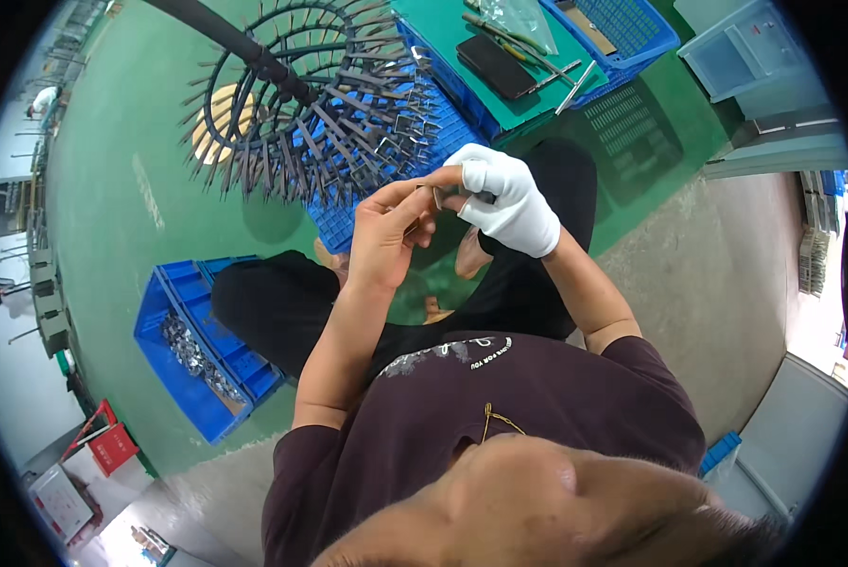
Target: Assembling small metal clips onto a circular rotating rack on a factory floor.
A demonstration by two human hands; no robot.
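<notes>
Head view: small thin piece point(436, 197), mostly hidden, at centre, pinched between fingers of bare left hand point(386, 231) and gloved right hand point(507, 197). Light, opposed fingertip pressure probably suits it best. Pronged rack point(341, 137) at 11 o'clock likely crowds forward reach. Blue bin point(180, 392) of metal parts point(195, 354), 8 o'clock; green surface point(433, 24) with dark case point(495, 66), 1 o'clock.

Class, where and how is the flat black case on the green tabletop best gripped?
Probably by its long left edge, coming from the left and above: the black case is thin and lies flat on the green tabletop, and tools crowd its right side.
</notes>
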